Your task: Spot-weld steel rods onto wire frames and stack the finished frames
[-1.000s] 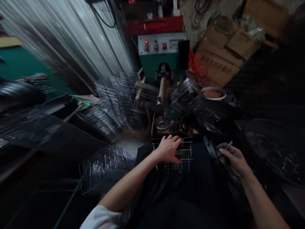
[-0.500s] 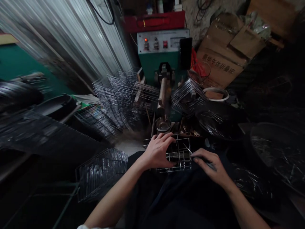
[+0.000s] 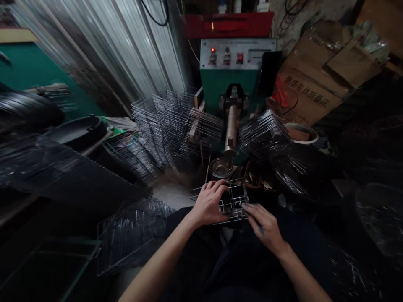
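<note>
A small wire rack [image 3: 238, 192] of crossed metal rods lies over my lap, in front of the machine's lower electrode. My left hand [image 3: 209, 204] grips it from the left, thumb on the near side and fingers over the far side. My right hand [image 3: 263, 224] is closed, its fingertips pinched at the rack's right edge. The thin metal wire it held a moment before is mostly hidden there by the fingers and the rods.
Ahead stands a green spot-welding machine [image 3: 233, 77] with a lit red lamp and a metal arm [image 3: 231, 128]. Stacked wire racks [image 3: 163, 126] stand left of it; more racks [image 3: 129, 235] lie nearer. Bent wire frames [image 3: 262, 128] hang at right, above a dark tub of wires [image 3: 292, 167].
My right hand has moved left with the thin wire, from beside the rack to its right edge. My left hand keeps its grip. The view has turned slightly left.
</note>
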`<state>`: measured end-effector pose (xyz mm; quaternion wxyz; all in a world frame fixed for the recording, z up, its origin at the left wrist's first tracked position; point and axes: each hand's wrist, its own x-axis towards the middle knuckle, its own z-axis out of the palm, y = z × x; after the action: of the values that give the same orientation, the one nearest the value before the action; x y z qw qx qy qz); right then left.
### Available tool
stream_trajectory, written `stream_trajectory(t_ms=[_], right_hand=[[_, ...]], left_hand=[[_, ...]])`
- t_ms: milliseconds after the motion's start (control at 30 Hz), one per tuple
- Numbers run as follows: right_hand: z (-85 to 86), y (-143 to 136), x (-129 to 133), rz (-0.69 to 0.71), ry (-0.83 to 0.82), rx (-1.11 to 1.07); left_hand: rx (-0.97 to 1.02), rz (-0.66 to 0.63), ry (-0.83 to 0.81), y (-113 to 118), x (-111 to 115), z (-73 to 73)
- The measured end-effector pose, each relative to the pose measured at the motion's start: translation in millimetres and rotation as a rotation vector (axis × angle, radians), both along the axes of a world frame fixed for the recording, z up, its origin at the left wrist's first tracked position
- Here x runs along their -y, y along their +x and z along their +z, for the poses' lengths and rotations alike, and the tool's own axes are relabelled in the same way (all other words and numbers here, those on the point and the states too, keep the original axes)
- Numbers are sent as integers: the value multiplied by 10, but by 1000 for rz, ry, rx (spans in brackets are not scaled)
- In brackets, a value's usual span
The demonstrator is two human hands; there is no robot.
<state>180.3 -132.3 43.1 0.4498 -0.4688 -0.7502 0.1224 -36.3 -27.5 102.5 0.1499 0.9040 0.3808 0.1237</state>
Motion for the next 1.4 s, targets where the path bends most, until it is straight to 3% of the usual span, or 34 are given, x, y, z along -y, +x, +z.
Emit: stream_trajectory(t_ms=[267,700,967,1400], right_hand=[[-86,-187,-171,-57,-65,-200],[-223,-267,-544,-73,-17,-207],[-276,-289,-698,-73,-7,-222],[-430,-355,-698,-77,70,-226]], left_hand=[[70,17,-41,-154,-153,-183],[146,41,-62,-229,-479,-427],[139,5,-28,-232,-664,-399],[74,25,90,-241,-594,-423]])
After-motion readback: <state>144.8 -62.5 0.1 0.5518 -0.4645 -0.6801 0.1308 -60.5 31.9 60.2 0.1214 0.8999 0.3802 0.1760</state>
